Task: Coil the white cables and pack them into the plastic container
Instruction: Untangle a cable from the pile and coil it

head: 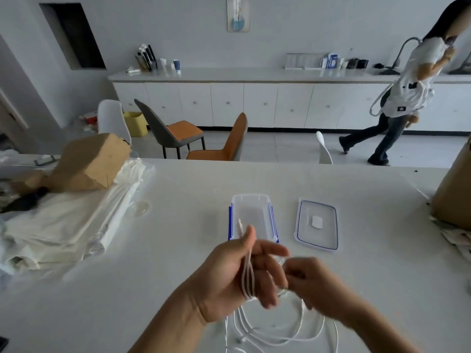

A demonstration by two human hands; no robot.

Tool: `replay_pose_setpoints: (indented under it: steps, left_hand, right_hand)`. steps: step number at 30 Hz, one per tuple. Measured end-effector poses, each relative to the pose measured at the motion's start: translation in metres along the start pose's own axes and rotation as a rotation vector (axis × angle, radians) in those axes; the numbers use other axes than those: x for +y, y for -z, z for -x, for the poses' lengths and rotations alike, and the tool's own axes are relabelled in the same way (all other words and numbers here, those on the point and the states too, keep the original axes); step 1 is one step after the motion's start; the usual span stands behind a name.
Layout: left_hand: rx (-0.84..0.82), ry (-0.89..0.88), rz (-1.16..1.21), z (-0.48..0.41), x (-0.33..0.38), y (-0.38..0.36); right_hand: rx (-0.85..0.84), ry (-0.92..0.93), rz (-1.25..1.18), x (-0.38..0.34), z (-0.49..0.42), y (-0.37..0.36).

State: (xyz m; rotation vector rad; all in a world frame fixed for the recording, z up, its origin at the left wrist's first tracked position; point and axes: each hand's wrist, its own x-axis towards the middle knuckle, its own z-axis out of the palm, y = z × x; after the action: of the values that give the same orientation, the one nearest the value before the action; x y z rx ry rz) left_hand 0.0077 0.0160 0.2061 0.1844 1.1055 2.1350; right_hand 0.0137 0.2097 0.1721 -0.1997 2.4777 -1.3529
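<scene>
Kitchen-dining room, home or staff pantry, cannot tell which. Evidence: long counter (pixel 254 75) over white cabinets (pixel 226 104), knife block (pixel 145 58), faucet (pixel 404 50), dining chairs (pixel 175 131), white table (pixel 178 225).

The right hand (pixel 309 284) is motion-blurred; its grip is unclear. Cable loops (pixel 280 335) run off the bottom edge of the frame.

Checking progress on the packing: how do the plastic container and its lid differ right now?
The plastic container sits open and empty, left of the lid, partly behind the left hand. The container has blue side latches; the lid lies flat, apart, with a blue rim line and a white square in its middle. Both are clear plastic on the white table.
</scene>
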Motion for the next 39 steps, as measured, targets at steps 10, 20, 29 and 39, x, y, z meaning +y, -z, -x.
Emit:
replay_pose_setpoints:
  steps: [10, 20, 29, 39]
  left_hand:
    - [0.156, 0.038, -0.573, -0.013, 0.005, -0.005]
    - [0.251, -0.259, 0.246, -0.024, 0.007, -0.015]
    - [-0.093, -0.184, 0.388, -0.012, 0.005, -0.008]
    - [-0.146, 0.102, -0.353, -0.013, -0.004, -0.004]
  right_hand:
    - [0.315, 0.124, 0.692, -0.074, -0.004, 0.012]
    - [0.374, 0.168, -0.308, -0.049, 0.035, -0.054]
    - [-0.074, 0.007, -0.030, 0.011, -0.003, 0.001]
    - [0.214, 0.113, 0.598, -0.077, -0.009, 0.028]
